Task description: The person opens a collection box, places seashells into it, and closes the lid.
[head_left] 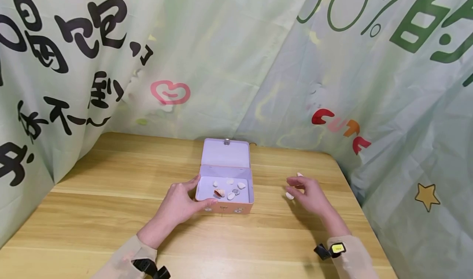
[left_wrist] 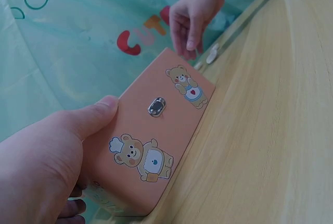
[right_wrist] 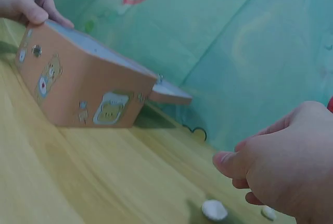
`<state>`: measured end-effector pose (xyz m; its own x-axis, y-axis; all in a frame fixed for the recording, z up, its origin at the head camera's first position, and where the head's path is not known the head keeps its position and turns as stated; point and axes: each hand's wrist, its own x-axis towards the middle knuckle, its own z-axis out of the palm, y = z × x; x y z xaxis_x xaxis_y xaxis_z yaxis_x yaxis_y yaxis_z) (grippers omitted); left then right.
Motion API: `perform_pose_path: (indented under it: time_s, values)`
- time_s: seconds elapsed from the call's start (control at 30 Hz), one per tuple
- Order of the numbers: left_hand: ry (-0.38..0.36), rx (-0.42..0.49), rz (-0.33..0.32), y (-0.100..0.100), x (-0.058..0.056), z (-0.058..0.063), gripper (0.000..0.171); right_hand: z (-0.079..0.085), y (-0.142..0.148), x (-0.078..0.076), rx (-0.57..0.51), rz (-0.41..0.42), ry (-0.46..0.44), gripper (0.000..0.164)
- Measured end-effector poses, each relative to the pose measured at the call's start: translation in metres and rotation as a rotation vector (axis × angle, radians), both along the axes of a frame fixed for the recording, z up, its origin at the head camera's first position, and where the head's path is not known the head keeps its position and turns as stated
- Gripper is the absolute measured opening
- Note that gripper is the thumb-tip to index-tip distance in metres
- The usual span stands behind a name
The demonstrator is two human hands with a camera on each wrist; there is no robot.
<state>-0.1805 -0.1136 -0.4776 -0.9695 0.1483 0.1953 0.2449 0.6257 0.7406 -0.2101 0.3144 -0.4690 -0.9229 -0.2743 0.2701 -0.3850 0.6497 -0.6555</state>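
Note:
A hinged tin box [head_left: 230, 208], orange outside with bear pictures and pale purple inside, stands with its lid [head_left: 225, 154] raised. Several small seashells lie inside, among them a brownish spiral shell [head_left: 219, 193] and a white shell [head_left: 230, 195]. My left hand [head_left: 177, 205] grips the box's left front corner, thumb at the front rim and fingers along the left side. To the right, my right hand [head_left: 312, 195] hovers just above the table with loosely bent fingers. Near it lie a white shell [right_wrist: 214, 210] and a second pale shell [right_wrist: 268, 213]. I see nothing held in it.
The wooden table [head_left: 129, 176] carries the box near its back edge. A printed curtain [head_left: 221, 65] hangs behind and along both sides. Each sleeve bears a black wrist device, such as the right one [head_left: 329, 251].

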Motion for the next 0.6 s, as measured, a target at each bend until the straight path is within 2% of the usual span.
perform_pose_path:
  time_s: [0.27,0.6]
  values:
    - [0.019,0.001,-0.008,0.000,0.001,-0.001,0.114,-0.010,0.007,0.008,0.077,-0.064,-0.046,0.030]
    - [0.016,-0.005,-0.003,-0.001,0.000,-0.001,0.114,-0.025,0.009,0.011,0.141,-0.059,-0.010,0.024]
